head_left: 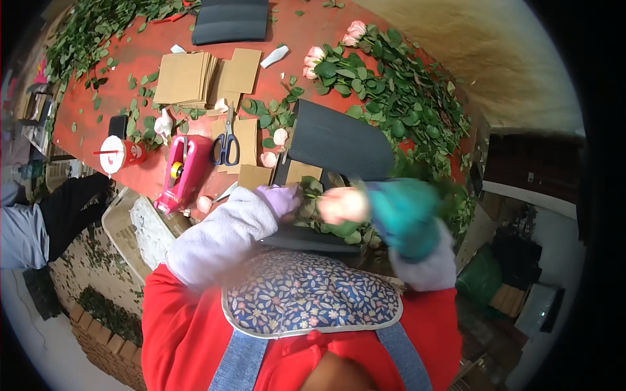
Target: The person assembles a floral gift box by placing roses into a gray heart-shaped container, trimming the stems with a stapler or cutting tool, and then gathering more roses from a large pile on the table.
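My left hand [282, 199], in a purple glove with a white sleeve cover, is closed on the leafy green stem end of a pink rose [342, 205] just above my flowered apron. My right hand [404, 218], in a teal glove, is blurred by motion and presses against the other side of the bloom; its grip cannot be made out. Both hands hover over a dark grey sheet [339, 143] at the near edge of the red table [150, 52].
Scissors [226, 144] lie on brown card pieces [186, 78]. A pink tape dispenser [182, 173] and a red lidded cup [120, 154] stand to the left. Leafy pink roses [385, 91] are piled on the right. Another person's dark sleeve [72, 202] is at far left.
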The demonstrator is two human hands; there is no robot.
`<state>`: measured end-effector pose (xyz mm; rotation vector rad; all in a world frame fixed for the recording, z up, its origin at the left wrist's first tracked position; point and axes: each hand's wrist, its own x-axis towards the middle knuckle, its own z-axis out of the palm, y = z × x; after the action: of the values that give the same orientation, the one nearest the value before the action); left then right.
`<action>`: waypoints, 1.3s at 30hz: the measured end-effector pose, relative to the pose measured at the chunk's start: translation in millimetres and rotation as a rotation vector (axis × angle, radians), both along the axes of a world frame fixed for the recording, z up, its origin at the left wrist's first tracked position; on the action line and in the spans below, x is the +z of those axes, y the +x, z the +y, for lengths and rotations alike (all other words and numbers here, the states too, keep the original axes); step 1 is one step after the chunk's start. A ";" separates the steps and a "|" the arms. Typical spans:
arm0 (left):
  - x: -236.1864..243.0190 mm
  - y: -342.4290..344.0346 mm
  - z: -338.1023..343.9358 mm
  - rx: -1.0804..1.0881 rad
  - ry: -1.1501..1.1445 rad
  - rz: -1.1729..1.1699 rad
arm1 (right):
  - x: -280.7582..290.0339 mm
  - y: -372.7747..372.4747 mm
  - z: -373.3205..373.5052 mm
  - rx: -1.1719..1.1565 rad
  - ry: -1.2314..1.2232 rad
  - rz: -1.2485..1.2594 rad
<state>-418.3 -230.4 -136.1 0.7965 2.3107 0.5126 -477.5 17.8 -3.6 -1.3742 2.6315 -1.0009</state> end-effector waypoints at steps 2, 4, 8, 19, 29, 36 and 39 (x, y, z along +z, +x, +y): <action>-21.1 1.2 -3.3 0.024 0.116 -0.071 | -25.2 23.3 -25.1 -0.045 0.273 0.060; -21.9 -3.4 -2.4 -0.020 0.036 -0.162 | -86.7 26.8 -24.3 -0.099 0.424 0.048; -17.6 4.3 -9.3 0.019 0.169 0.067 | -164.6 27.2 -22.3 -0.184 0.508 0.123; -40.1 -4.7 -32.5 0.403 0.921 0.120 | -168.1 29.3 -35.8 -0.096 0.719 -0.026; -7.4 -10.4 -9.2 0.098 0.274 0.232 | -161.0 26.0 -36.1 -0.083 0.792 0.082; -21.8 -9.0 -1.2 0.356 0.505 0.148 | -158.0 27.9 -35.5 -0.169 0.605 -0.026; -9.0 -14.2 -2.3 0.397 0.498 -0.108 | -159.9 31.1 -41.9 -0.193 0.650 0.086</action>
<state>-432.4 -232.7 -145.1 0.5018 2.2697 1.3089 -446.4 -24.1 -163.6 -1.0359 2.7992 -0.0448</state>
